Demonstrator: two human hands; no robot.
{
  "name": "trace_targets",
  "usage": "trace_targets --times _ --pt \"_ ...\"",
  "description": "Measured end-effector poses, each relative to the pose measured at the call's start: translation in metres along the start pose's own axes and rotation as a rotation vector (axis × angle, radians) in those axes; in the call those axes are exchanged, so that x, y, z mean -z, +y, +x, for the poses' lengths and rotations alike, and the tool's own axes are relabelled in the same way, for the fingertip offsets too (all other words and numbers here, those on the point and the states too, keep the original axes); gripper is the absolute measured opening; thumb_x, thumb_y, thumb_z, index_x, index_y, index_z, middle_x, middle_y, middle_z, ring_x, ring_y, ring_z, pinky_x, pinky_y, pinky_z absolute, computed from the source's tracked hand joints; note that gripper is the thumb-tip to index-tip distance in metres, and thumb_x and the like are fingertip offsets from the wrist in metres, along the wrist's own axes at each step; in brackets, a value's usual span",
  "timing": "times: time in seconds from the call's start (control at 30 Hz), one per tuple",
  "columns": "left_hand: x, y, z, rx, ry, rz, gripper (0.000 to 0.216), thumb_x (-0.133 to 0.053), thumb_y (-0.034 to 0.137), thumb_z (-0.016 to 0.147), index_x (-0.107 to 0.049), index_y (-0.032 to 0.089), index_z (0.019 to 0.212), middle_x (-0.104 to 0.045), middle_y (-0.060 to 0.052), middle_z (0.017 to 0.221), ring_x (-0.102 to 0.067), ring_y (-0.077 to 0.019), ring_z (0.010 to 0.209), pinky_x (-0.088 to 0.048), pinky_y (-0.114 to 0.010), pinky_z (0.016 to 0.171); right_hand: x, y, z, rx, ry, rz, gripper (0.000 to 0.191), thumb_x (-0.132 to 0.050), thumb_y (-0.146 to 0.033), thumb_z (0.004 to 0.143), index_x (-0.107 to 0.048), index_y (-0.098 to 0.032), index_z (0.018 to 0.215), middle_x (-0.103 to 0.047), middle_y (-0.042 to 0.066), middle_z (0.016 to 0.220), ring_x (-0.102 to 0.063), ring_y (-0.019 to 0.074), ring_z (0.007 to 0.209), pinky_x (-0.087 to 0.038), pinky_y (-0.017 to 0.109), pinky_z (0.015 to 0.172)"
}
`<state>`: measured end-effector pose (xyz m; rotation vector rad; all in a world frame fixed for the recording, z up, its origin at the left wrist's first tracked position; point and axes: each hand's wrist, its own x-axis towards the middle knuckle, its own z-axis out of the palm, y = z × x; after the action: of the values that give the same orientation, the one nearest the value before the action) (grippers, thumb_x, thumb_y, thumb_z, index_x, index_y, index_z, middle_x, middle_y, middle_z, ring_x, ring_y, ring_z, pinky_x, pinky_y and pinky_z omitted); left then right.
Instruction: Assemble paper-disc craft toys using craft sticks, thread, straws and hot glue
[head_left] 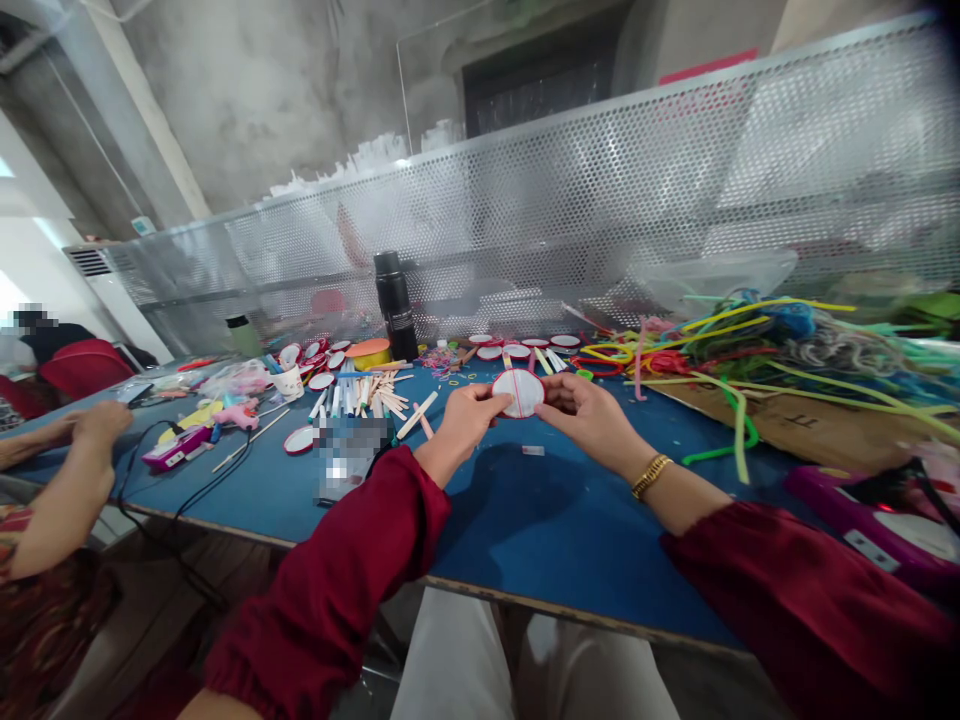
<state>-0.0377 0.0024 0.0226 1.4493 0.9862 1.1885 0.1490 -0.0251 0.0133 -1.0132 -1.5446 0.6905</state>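
Between my two hands, above the blue table, is a white round disc (519, 393) with a red rim and thin red lines across its face. My left hand (469, 422) pinches its left edge, thumb on the front. The right edge is gripped by my right hand (589, 408), with the thumb low on the rim and the fingers curled behind. A small clear piece with a label (533, 451) lies on the table just below the disc. Left of my left hand are a pale stick (417, 415) and a pink stick (422, 420).
A black thermos (396, 305) stands at the back among markers, sticks and more red-rimmed discs (298, 440). Colourful pipe cleaners and cords (787, 360) pile up at right on cardboard (795, 425). A purple device (877, 525) sits at near right. Another person's hands (101, 425) are at left.
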Motion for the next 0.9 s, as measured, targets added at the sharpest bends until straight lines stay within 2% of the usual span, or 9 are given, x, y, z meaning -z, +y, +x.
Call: trace_targets --times 0.27,0.9 --pt "0.0006 -0.0065 0.0035 0.02 0.006 -0.016 0.012 -0.073 0.025 0.078 -0.074 0.013 0.081 -0.067 -0.002 0.07 -0.055 -0.011 0.061 -0.042 -0.024 0.062 -0.0018 0.0038 0.0002 -0.034 -0.07 0.058 0.048 -0.087 -0.039 0.066 -0.063 -0.021 0.103 -0.077 0.008 0.097 -0.073 0.0226 0.085 -0.06 0.039 0.083" --pt "-0.0016 -0.0072 0.0021 0.011 0.003 -0.052 0.012 -0.074 0.024 0.075 -0.074 0.012 0.078 -0.066 -0.002 0.068 -0.056 -0.0104 0.06 -0.045 -0.023 0.061 -0.0067 0.0056 -0.0028 -0.03 -0.057 0.033 0.042 -0.085 -0.037 0.067 -0.063 -0.024 0.1 -0.075 0.007 0.094 -0.071 0.0224 0.08 -0.059 0.04 0.077"
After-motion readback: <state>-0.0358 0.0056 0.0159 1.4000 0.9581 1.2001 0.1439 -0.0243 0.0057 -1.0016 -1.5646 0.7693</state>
